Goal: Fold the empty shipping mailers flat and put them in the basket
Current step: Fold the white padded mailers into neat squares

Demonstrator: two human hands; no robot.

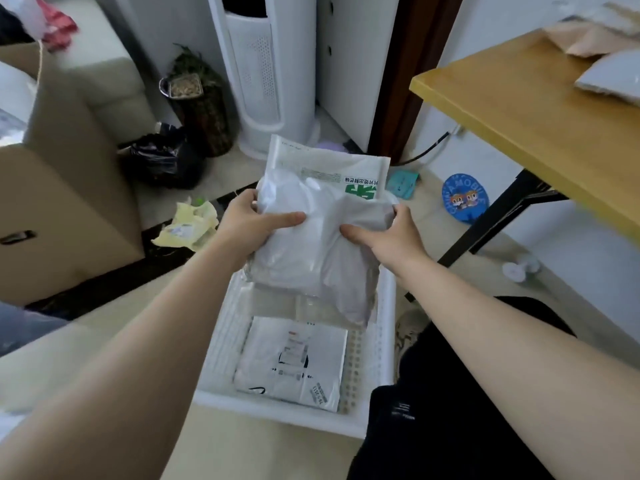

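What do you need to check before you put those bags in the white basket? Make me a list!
1. Grip: left hand and right hand both hold the wrinkly grey plastic mailer by its sides: ok.
2. White mailer with green print is held behind the grey one: ok.
3. Bundle is over the white slotted plastic basket: ok.
4. Grey mailer folded flat: not ok, looks puffy.
5. Space beyond the flat white mailer with black print in the basket: cannot tell, bundle hides it.

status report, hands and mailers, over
Left grip and right grip both hold the mailer bundle above the basket. One flat mailer already inside. Nothing in the way.
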